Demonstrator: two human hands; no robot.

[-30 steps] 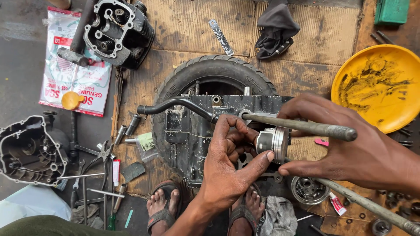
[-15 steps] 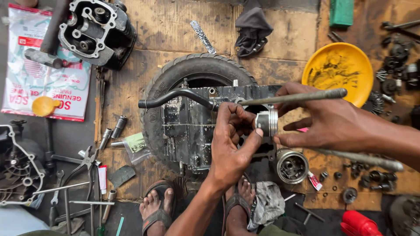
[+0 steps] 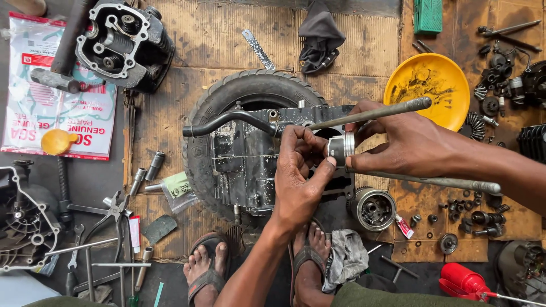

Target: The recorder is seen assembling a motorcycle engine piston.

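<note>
A dark engine crankcase [image 3: 250, 153] with a bent kick lever [image 3: 227, 118] lies on a black tyre [image 3: 227, 94]. My right hand [image 3: 404, 142] grips a silver piston [image 3: 341, 149] above the case, between two long steel studs [image 3: 369, 112]. My left hand [image 3: 298, 170] pinches at the piston's left side with its fingertips; what lies between the fingers is hidden. My sandalled feet [image 3: 207, 267] rest just below the tyre.
A cylinder head [image 3: 122, 40] and hammer [image 3: 62, 57] lie top left. A yellow bowl [image 3: 435, 85] sits top right beside small gears and bolts [image 3: 495, 91]. A round metal part [image 3: 372, 207], pliers and sockets [image 3: 122, 207], a grey rag [image 3: 347, 256] and a red oil can [image 3: 463, 281] surround me.
The view has shifted right and slightly down, so everything slid left in frame. Both hands stay on the piston, with the left fingertips working at its left side.
</note>
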